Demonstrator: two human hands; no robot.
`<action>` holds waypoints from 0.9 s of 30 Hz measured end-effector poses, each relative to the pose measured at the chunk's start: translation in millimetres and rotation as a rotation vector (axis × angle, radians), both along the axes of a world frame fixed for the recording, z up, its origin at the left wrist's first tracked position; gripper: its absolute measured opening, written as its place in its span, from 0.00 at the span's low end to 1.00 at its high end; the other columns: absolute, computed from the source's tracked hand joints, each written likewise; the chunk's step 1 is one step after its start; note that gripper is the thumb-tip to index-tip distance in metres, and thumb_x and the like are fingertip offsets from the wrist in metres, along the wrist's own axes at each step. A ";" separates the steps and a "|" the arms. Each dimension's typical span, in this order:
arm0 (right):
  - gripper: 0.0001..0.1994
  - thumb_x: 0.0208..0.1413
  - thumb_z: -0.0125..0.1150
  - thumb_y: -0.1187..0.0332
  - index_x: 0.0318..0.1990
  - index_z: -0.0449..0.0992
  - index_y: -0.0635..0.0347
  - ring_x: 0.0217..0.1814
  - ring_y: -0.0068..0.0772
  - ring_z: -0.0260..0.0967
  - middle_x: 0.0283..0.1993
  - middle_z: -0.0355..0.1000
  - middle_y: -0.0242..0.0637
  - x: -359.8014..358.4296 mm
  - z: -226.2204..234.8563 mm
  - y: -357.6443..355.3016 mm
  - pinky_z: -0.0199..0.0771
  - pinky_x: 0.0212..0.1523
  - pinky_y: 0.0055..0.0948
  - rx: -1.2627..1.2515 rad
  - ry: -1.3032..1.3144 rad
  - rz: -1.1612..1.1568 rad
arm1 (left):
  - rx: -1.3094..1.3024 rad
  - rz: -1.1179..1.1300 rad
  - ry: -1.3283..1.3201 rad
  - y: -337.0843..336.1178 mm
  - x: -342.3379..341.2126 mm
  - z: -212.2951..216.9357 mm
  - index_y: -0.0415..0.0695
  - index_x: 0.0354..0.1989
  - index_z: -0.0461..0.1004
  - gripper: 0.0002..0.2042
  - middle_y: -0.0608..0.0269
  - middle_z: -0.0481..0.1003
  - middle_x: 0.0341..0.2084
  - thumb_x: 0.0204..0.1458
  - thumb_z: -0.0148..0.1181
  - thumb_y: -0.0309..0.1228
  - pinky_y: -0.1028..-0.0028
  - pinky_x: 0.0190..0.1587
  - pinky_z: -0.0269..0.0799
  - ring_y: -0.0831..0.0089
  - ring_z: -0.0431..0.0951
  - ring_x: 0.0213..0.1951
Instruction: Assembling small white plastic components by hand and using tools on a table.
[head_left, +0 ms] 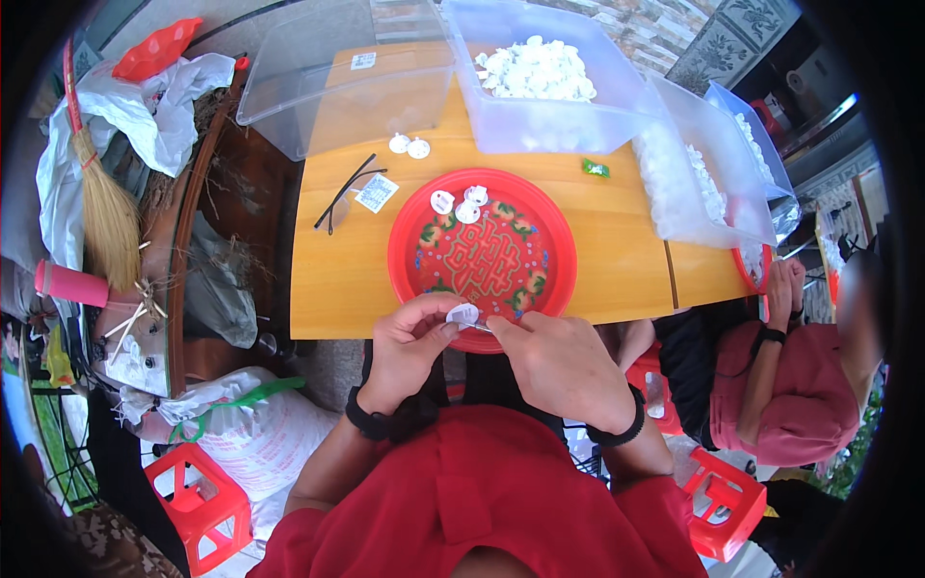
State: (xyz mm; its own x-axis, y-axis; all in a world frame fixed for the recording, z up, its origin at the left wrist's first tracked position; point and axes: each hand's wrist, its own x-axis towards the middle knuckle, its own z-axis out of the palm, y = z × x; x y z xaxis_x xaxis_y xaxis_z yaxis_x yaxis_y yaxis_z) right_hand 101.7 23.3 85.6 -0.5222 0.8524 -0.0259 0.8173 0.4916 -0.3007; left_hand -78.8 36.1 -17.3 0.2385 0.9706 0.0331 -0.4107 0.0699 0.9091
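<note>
My left hand [409,339] pinches a small white plastic piece [462,314] over the near rim of a round red plate [421,218]. Across from it, my right hand [549,354] holds a thin metal tool against that piece. Three more white pieces [460,203] lie at the far side of the plate. Both wrists wear black bands.
The plate sits on an orange wooden table [617,250]. Clear plastic bins [540,111] at the back and right hold several white pieces. An empty clear lid [328,91], two loose white pieces [409,145], a black tie and a paper tag lie on the left. Another person in pink [800,395] sits at my right. Red stools stand below.
</note>
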 end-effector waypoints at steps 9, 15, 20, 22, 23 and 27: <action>0.19 0.40 0.53 0.76 0.44 0.71 0.67 0.22 0.38 0.68 0.23 0.65 0.41 -5.0 -12.5 -8.7 0.67 0.21 0.33 0.139 0.035 -0.060 | -0.017 0.016 -0.069 0.9 0.2 -0.3 0.36 0.44 0.71 0.14 0.59 0.74 0.38 0.48 0.51 0.11 0.77 0.43 0.72 0.75 0.75 0.41; 0.17 0.40 0.54 0.75 0.42 0.71 0.70 0.22 0.33 0.68 0.23 0.65 0.38 -8.3 -10.3 -8.0 0.67 0.20 0.29 0.176 -0.100 0.038 | 0.014 0.028 0.015 -0.7 2.5 1.6 0.33 0.43 0.71 0.14 0.55 0.74 0.39 0.47 0.51 0.11 0.74 0.45 0.72 0.72 0.75 0.41; 0.16 0.39 0.56 0.74 0.38 0.70 0.71 0.23 0.30 0.68 0.22 0.65 0.37 -19.6 -5.8 -7.7 0.66 0.19 0.26 0.217 -0.295 0.107 | 0.006 0.056 0.025 -4.1 7.5 -2.0 0.32 0.43 0.71 0.14 0.55 0.74 0.38 0.47 0.50 0.09 0.73 0.46 0.72 0.71 0.75 0.42; 0.15 0.39 0.56 0.73 0.38 0.70 0.71 0.23 0.30 0.68 0.22 0.65 0.37 -18.8 -7.8 -5.9 0.66 0.19 0.26 0.234 -0.359 0.127 | -0.061 0.066 -0.001 -3.0 8.5 -5.4 0.33 0.43 0.71 0.14 0.55 0.74 0.39 0.48 0.50 0.10 0.73 0.45 0.72 0.71 0.75 0.41; 0.16 0.39 0.56 0.74 0.39 0.70 0.71 0.23 0.31 0.68 0.22 0.65 0.38 -17.3 -9.8 -3.9 0.67 0.19 0.27 0.233 -0.280 0.100 | -0.059 0.067 0.001 -1.3 7.2 -4.7 0.33 0.43 0.71 0.14 0.55 0.74 0.39 0.48 0.50 0.10 0.73 0.45 0.72 0.71 0.75 0.41; 0.19 0.39 0.55 0.76 0.44 0.69 0.72 0.22 0.35 0.67 0.23 0.64 0.40 -6.0 -6.8 -4.0 0.67 0.21 0.30 0.228 0.029 -0.018 | -0.104 0.030 -0.219 8.2 1.5 3.1 0.35 0.42 0.69 0.12 0.55 0.74 0.38 0.49 0.49 0.12 0.75 0.41 0.72 0.72 0.75 0.39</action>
